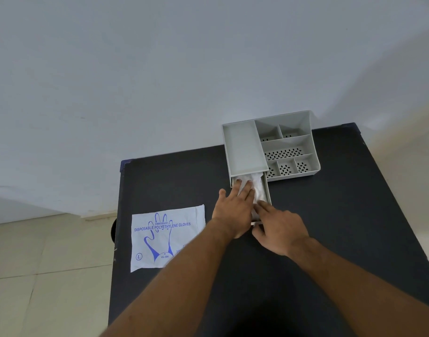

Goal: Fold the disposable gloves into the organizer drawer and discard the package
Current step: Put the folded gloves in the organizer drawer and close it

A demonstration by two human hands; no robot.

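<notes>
A grey plastic organizer [242,149] with several compartments stands at the far edge of the black table [342,215]. Its drawer [267,190] is pulled out toward me and holds a wad of clear, whitish disposable gloves [258,188]. My left hand [235,210] lies flat over the drawer, fingers spread and pressing down on the gloves. My right hand [279,227] sits at the drawer's front right corner, fingers touching its front edge. The white glove package [164,237], printed in blue, lies flat on the table to the left, partly behind my left forearm.
The table stands against a pale wall. Its left edge drops to a tiled floor. A dark round object [113,231] peeks out beside the table's left edge.
</notes>
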